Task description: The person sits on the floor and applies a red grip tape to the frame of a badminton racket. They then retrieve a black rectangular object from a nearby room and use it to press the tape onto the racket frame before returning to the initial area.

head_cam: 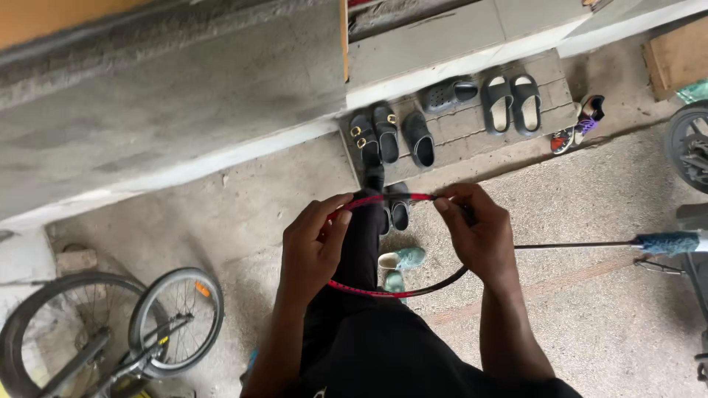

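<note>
I hold a red and black badminton racket frame [383, 197] in front of me, over my black trousers. My left hand [313, 247] grips the left side of the oval head, thumb and fingers pinched on the rim. On the upper right of the rim, my right hand [479, 232] pinches it near the top. The racket's thin shaft [575, 245] runs off to the right and ends in a blue-wrapped handle [667, 242]. Strings are not visible in the head.
Several pairs of shoes and sandals [442, 110] lie on a brick step beyond my hands, and teal slippers [402, 259] are below the racket. A small bicycle [110, 332] lies at lower left. Another wheel [689, 144] stands at right. The ground is rough concrete.
</note>
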